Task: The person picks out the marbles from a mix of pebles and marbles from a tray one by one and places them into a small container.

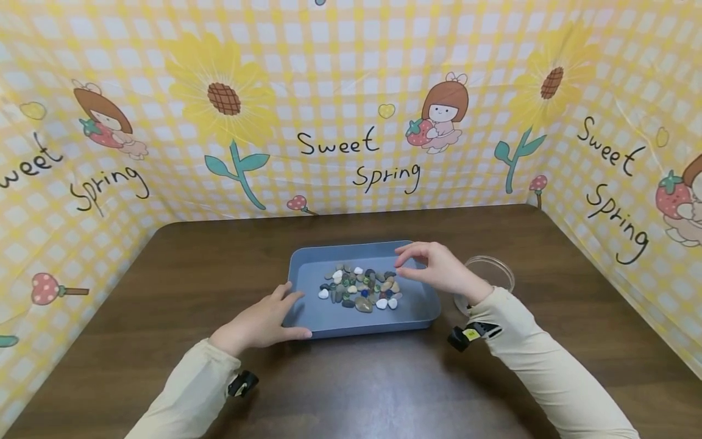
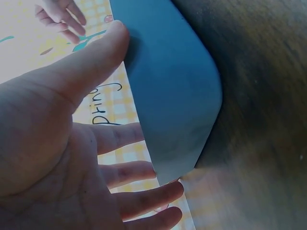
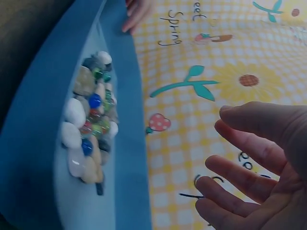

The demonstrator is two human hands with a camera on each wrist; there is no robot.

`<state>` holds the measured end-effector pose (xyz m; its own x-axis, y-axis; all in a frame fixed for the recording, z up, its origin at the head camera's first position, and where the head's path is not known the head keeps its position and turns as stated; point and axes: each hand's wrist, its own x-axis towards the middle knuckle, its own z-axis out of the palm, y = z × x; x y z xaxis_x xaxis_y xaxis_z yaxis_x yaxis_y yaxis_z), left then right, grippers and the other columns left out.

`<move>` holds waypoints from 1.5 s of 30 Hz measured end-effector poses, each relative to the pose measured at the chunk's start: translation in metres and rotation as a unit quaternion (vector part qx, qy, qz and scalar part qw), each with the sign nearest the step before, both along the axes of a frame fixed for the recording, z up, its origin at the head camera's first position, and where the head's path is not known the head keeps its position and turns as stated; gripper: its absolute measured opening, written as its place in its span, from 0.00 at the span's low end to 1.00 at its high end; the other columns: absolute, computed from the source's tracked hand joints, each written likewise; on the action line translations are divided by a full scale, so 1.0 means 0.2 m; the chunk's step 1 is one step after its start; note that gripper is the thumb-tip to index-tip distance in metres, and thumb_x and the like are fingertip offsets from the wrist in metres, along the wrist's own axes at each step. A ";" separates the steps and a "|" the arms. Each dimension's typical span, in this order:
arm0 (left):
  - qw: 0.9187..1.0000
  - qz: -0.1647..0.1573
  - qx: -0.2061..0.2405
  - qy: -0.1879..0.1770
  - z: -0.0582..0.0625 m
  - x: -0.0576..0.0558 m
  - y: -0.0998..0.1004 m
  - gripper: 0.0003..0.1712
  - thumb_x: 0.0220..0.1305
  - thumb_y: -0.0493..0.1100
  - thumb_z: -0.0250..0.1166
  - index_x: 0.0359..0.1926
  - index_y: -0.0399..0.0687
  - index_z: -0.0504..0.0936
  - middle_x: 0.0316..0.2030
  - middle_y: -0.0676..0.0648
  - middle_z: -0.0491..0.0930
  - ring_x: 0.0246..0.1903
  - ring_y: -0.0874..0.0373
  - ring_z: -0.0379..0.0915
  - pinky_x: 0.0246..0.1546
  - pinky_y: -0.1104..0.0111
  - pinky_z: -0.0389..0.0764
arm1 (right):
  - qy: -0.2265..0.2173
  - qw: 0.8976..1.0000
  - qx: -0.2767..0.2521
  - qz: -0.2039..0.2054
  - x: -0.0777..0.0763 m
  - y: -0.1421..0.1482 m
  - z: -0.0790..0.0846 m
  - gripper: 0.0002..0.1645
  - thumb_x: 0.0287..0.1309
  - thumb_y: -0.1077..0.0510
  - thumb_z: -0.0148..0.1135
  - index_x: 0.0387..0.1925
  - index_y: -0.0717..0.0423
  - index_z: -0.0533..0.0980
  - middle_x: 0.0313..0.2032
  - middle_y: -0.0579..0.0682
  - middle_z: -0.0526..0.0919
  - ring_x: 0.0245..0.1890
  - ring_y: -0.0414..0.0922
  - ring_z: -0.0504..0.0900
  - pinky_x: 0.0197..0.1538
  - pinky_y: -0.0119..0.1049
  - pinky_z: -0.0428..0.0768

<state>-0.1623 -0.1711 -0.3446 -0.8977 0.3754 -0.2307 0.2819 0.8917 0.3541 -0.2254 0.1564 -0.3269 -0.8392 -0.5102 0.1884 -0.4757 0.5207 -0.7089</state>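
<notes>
A blue-grey rectangular tray [image 1: 312,268] holds a pile of pebbles [image 1: 364,304], white stones [image 3: 72,135] and small glass marbles [image 3: 95,100]. My left hand [image 1: 267,318] rests at the tray's front left corner, the thumb along the front wall and the fingers spread at the left rim. In the left wrist view its fingers lie nearly straight against the tray. My right hand [image 1: 433,268] hovers above the tray's right part, just right of the pile. Its thumb and index fingertips [image 3: 225,112] come close together with nothing visible between them, and the other fingers are loosely bent.
Behind my right wrist stands a clear round container [image 1: 496,266], partly hidden by the forearm. The brown wooden table [image 1: 230,256] bears both. A yellow checked cloth [image 1: 340,79] with printed flowers and lettering walls the back and both sides.
</notes>
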 end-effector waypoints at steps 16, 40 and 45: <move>1.000 -0.001 -0.002 0.009 -0.01 0.00 -0.01 0.48 0.54 0.64 0.63 0.67 0.38 0.62 0.68 0.28 0.51 0.63 0.31 0.58 0.56 0.43 0.68 | -0.045 0.998 0.031 0.029 -0.07 -0.12 -0.14 0.07 0.54 0.62 0.64 0.35 0.61 0.82 0.54 0.62 0.78 0.61 0.55 0.73 0.63 0.55 0.67; 1.000 -0.009 -0.002 0.016 -0.02 0.00 -0.01 0.48 0.55 0.66 0.62 0.67 0.38 0.62 0.68 0.28 0.51 0.63 0.32 0.59 0.56 0.43 0.69 | -0.024 0.993 0.104 0.041 -0.11 -0.16 -0.24 0.06 0.51 0.63 0.66 0.33 0.59 0.83 0.55 0.62 0.78 0.57 0.57 0.75 0.53 0.49 0.74; 1.000 -0.007 -0.003 0.013 -0.01 0.00 -0.01 0.48 0.55 0.65 0.62 0.67 0.39 0.62 0.68 0.28 0.51 0.63 0.32 0.59 0.55 0.44 0.70 | -0.016 0.992 0.117 0.036 -0.11 -0.16 -0.25 0.05 0.51 0.62 0.67 0.32 0.58 0.83 0.55 0.62 0.77 0.58 0.58 0.74 0.59 0.52 0.71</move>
